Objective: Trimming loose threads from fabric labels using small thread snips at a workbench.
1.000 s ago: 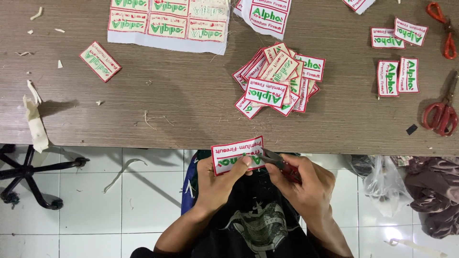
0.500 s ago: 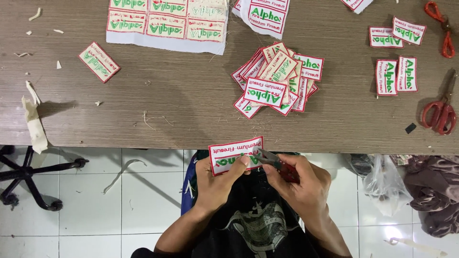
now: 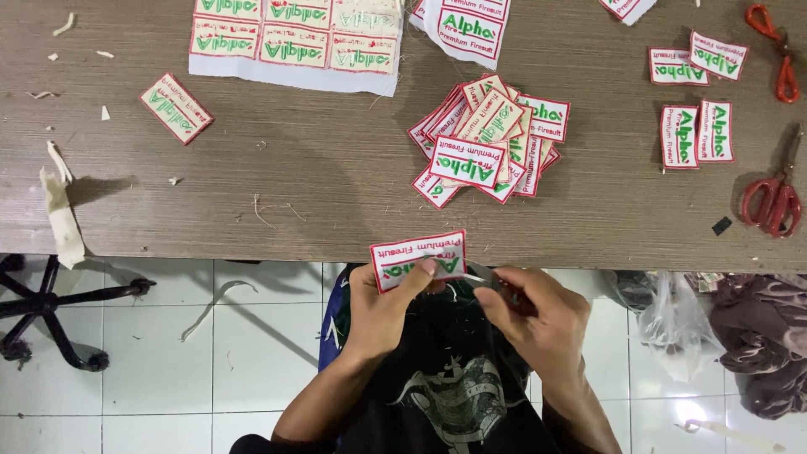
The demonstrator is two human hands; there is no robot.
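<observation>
Below the bench (image 3: 252, 219) edge, at lower centre of the frame, the left hand (image 3: 382, 307) has its fingers clamped on an embroidered patch (image 3: 418, 259), light, flexible cloth best pinched at its border. The right hand (image 3: 538, 315) grips small snips (image 3: 496, 284) beside it. Compared with a second ago, the patch sits slightly lower.

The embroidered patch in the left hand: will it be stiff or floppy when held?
The patch probably is fairly stiff: it stays flat though the left hand grips only its lower edge. It looks thin, so likely light. Its stitched surface should not slip.
</observation>
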